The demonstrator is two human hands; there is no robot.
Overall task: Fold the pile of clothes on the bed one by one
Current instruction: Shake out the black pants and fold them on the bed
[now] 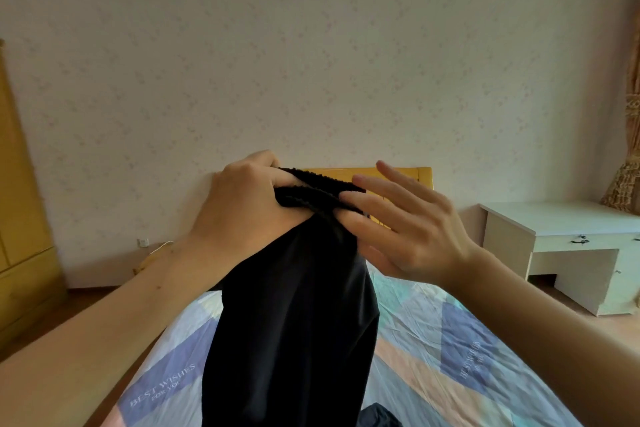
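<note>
Left hand (242, 204) fist closed on ribbed elastic waistband of black garment (294, 322), held up above bed (433, 340). Smooth dark fabric hangs down in long drape. Right hand (408, 229) fingers spread, fingertips touching waistband. Bedsheet crumpled, pastel geometric patches.

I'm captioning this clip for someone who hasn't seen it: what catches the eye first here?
A black fabric garment with a ribbed elastic waistband hangs mid-frame, above the pastel patchwork bedsheet. The left hand grips its waistband in a fist, while the right hand, fingers spread, touches the band's other end. Behind stands a yellow wooden headboard.
</note>
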